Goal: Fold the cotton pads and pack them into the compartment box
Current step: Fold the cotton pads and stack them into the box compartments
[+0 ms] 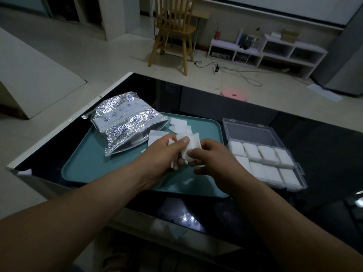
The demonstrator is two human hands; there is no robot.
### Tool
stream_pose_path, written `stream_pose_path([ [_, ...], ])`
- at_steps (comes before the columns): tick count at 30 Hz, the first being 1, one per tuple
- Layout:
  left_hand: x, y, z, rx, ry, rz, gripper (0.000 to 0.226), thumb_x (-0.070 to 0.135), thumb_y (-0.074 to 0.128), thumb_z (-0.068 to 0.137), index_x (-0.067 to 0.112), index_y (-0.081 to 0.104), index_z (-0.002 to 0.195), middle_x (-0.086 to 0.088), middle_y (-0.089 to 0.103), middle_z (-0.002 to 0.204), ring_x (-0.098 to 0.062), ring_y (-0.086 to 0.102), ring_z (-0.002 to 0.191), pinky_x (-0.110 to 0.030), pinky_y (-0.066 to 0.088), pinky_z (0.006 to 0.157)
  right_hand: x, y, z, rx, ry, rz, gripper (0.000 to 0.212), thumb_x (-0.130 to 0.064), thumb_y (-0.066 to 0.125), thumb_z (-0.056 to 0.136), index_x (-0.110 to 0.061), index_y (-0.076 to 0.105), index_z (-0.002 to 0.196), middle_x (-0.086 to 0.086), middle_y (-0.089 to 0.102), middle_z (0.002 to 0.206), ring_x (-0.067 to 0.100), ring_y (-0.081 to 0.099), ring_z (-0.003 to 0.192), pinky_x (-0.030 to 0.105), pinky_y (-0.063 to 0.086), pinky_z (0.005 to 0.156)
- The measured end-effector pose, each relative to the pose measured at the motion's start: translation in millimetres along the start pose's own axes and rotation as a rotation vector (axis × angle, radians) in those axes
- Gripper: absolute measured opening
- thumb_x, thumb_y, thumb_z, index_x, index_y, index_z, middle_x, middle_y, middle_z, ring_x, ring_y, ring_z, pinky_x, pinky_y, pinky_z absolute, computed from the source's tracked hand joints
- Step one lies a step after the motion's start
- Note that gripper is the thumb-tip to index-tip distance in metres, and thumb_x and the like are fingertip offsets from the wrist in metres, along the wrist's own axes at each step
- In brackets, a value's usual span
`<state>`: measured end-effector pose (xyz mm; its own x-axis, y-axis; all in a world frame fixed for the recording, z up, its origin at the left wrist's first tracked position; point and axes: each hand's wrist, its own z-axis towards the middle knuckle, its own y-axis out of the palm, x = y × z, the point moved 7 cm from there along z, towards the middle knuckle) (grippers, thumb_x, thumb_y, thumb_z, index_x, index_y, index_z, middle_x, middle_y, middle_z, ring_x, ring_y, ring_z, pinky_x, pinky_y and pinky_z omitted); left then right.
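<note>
Both hands meet above the teal tray (86, 165) and hold a small stack of white cotton pads (193, 143). My left hand (165, 154) pinches the pads with its thumb on top. My right hand (212, 156) grips the same pads from the right, thumb pressed on their lower edge. Several loose pads (179, 124) lie on the tray behind the hands. The clear compartment box (294, 165) stands open to the right of the tray. Folded pads (267, 153) fill its visible compartments.
A crinkled silver foil bag (125, 122) lies on the tray's left part with its mouth toward the loose pads. The tray and box rest on a glossy black table (324, 146). Beyond it stand a wooden chair (174, 32), a pink stool (233, 95) and a low white shelf (275, 50).
</note>
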<state>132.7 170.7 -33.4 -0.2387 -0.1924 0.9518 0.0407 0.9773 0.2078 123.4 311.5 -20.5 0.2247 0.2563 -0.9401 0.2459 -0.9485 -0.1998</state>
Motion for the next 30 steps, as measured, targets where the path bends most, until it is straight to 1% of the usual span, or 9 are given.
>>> stream_pose_path([
  [6,2,4,-3,-0.006,0.03,0.045,0.013,0.018,0.069,0.097,0.015,0.065,0.109,-0.008,0.07,0.089,-0.016,0.062,0.07,-0.025,0.043,0.053,-3,1,-5,-0.019,-0.077,-0.098,0.023,-0.018,0.073,0.094,-0.002,0.062,0.107,0.013,0.075,0.097,0.015,0.072,0.079,0.028,0.057,0.066],
  [10,4,-2,-3,0.079,-0.053,-0.152,0.012,0.007,0.057,0.098,0.014,0.063,0.106,-0.008,0.071,0.086,-0.016,0.067,0.065,-0.024,0.049,0.047,1,-3,-2,-0.02,-0.057,-0.012,0.011,-0.018,0.067,0.1,-0.007,0.063,0.097,0.008,0.073,0.087,0.017,0.07,0.077,0.031,0.054,0.063],
  [14,-1,-11,-3,0.1,-0.197,-0.357,0.029,0.006,0.047,0.098,-0.001,0.058,0.124,-0.018,0.075,0.1,-0.026,0.076,0.076,-0.037,0.064,0.062,5,-25,5,0.134,-0.036,-0.104,0.016,-0.02,0.067,0.099,-0.011,0.064,0.085,0.007,0.069,0.076,0.018,0.066,0.068,0.031,0.05,0.058],
  [18,0,-8,-3,0.064,-0.227,-0.363,0.021,0.012,0.058,0.098,0.02,0.057,0.117,-0.009,0.06,0.084,-0.02,0.059,0.062,-0.035,0.061,0.056,18,-24,9,0.076,0.037,-0.402,0.018,-0.029,0.07,0.096,-0.011,0.073,0.092,0.004,0.07,0.08,0.016,0.063,0.07,0.026,0.046,0.061],
  [20,0,-3,-3,0.011,-0.247,-0.322,0.018,0.027,0.068,0.097,0.025,0.059,0.114,-0.007,0.055,0.085,-0.018,0.056,0.061,-0.035,0.06,0.057,10,-27,10,0.161,-0.079,-0.625,0.017,-0.037,0.069,0.096,-0.021,0.068,0.103,-0.008,0.065,0.095,0.013,0.063,0.086,0.025,0.044,0.068],
  [22,0,1,-4,0.002,-0.259,-0.312,0.028,0.039,0.072,0.094,0.018,0.061,0.109,-0.009,0.053,0.093,-0.018,0.055,0.063,-0.04,0.064,0.065,-10,-31,2,0.245,-0.249,-0.644,0.029,-0.045,0.066,0.097,-0.025,0.062,0.118,-0.015,0.061,0.11,0.005,0.06,0.099,0.026,0.045,0.079],
  [25,2,13,-5,-0.034,-0.273,-0.299,0.038,0.049,0.068,0.094,0.014,0.062,0.11,-0.009,0.057,0.086,-0.02,0.058,0.066,-0.048,0.065,0.076,-39,-22,-19,0.126,-0.493,-0.584,0.034,-0.057,0.068,0.09,-0.034,0.059,0.115,-0.021,0.059,0.117,-0.001,0.056,0.113,0.023,0.047,0.092],
  [27,2,27,-5,-0.145,-0.292,-0.276,0.044,0.061,0.061,0.094,0.02,0.065,0.109,-0.007,0.058,0.083,-0.018,0.059,0.063,-0.039,0.063,0.063,-45,-11,-29,0.017,-0.603,-0.662,0.037,-0.056,0.074,0.083,-0.033,0.058,0.107,-0.021,0.058,0.125,0.002,0.053,0.121,0.024,0.045,0.099],
  [30,-2,43,-3,-0.2,-0.336,-0.286,0.061,0.072,0.05,0.094,0.018,0.071,0.111,-0.015,0.064,0.109,-0.019,0.066,0.066,-0.028,0.054,0.047,-42,-10,-37,-0.023,-0.67,-0.722,0.035,-0.042,0.082,0.079,-0.027,0.057,0.098,-0.015,0.059,0.128,0.008,0.054,0.12,0.024,0.047,0.097],
])
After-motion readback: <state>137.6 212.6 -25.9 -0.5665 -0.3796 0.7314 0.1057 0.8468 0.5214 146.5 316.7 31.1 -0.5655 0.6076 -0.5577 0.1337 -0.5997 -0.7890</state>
